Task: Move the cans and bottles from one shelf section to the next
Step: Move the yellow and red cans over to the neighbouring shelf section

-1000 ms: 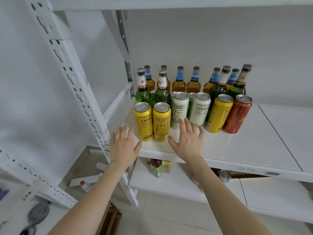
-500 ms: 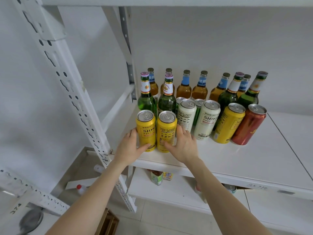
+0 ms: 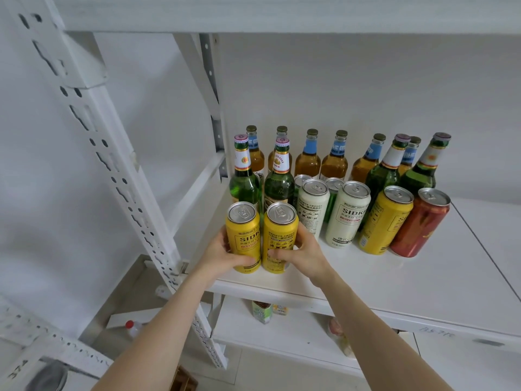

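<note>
Both hands closing on the two front cans, pickup under way.

On the shelf (image 3: pixel 394 277) (left section, front edge), the left hand (image 3: pixel 218 256) wraps the left yellow can (image 3: pixel 244 241) and the right hand (image 3: pixel 303 253) wraps the right yellow can (image 3: pixel 279 241); next they likely need lifting clear and carrying rightward past the seam.

Both bare forearms reach forward and up; the left hand (image 3: pixel 225 253) and right hand (image 3: pixel 303 256) curl inward, fingers closed.
</note>
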Demonstrator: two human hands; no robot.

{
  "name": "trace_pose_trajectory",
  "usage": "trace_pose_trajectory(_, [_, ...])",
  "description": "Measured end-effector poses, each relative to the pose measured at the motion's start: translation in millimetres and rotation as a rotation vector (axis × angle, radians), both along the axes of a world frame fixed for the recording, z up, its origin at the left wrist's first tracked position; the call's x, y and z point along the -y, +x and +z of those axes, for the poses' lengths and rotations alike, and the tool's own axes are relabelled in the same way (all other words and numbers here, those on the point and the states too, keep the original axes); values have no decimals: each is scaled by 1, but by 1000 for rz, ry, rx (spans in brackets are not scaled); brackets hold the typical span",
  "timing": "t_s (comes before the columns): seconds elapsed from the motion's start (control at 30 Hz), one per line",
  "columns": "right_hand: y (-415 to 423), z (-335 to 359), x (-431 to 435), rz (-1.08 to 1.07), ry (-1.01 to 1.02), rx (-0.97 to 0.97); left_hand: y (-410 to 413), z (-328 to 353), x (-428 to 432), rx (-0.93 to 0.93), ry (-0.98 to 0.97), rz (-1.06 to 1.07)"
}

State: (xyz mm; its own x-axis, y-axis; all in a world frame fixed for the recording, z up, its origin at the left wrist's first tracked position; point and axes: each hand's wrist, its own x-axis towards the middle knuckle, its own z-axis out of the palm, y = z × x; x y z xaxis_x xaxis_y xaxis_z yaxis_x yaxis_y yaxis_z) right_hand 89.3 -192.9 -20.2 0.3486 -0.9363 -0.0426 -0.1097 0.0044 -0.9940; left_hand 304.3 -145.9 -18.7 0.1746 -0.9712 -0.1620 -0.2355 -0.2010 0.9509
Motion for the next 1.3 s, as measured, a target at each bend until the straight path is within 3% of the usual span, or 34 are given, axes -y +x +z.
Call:
trace_pose_trajectory(0.17, [-7,4,-11,-28,15,39,-2,-4,-13,-20,9,6])
trace_pose_trajectory(0.6, [-50,24,-87,-192,196,170,-34,-2,-91,-375,34,88])
trace_pose_trajectory(0.9, [-108,31,-153,-276,180,212,-74,10,-145,-381,45,46])
trace_pose_trajectory(1.3, [-230,47,-187,-382,136,207,-186,29,-151,-206,4,-67])
